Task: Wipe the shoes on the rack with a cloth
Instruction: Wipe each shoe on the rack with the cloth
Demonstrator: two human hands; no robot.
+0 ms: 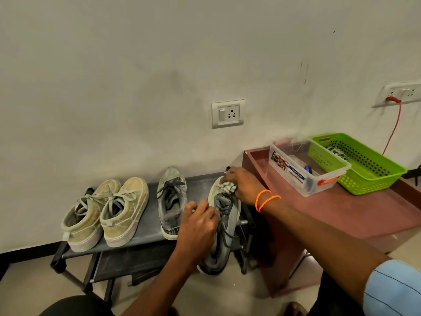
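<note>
The rack (196, 179) is a low dark frame standing on the floor against the wall. Its top shelf carries four shoes, all with toes toward the wall.

At the left end sits a pair of tan shoes (107, 210), side by side and touching. To their right, apart from them, lies a grey shoe (171, 201) with dark laces. At the right end lies the second grey shoe (224, 222), with a pale toe cap; its heel overhangs the front edge of the shelf.

The left hand (198, 226) rests on the left side of the second grey shoe at its lace area. The fingers are curled together against the upper, holding the shoe in place.

The right hand (243, 185) is at the toe of the same shoe. Its fingers are closed around a bunched pale cloth (227, 187), which presses on the toe cap. Two orange bands (265, 200) circle the right wrist.

Immediately right of the rack stands a reddish-brown worktop (355, 213), higher than the shelf. On it sit a clear plastic box (296, 169) with orange latches and, touching it on the right, a green perforated basket (364, 165).

The wall carries a socket plate (227, 113) above the rack. A second plate at far right has a red cable (393, 126) plugged in.
</note>
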